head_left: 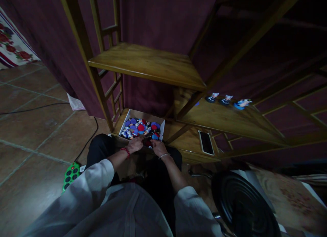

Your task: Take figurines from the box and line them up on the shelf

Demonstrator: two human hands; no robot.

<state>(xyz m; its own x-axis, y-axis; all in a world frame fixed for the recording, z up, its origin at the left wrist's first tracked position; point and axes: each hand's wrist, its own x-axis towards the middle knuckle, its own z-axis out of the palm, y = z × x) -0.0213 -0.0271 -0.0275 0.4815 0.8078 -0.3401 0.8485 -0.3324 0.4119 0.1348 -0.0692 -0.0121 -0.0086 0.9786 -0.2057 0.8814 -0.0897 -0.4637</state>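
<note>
Both hands meet over the front edge of a white open box, low in front of me. My left hand, with a red bead bracelet at the wrist, has its fingers closed on the left side of a small dark item with red on it. From the other side my right hand grips the same item; the fingers partly hide it, and its exact kind is unclear. Inside the box lie many small figurines with purple, red and blue round bases, jumbled together.
On the wooden shelf to the right stand three figurines in a row. A white-framed tablet or phone lies lower down. A green power strip with its cable is on the tiled floor at left; a black round stool stands right.
</note>
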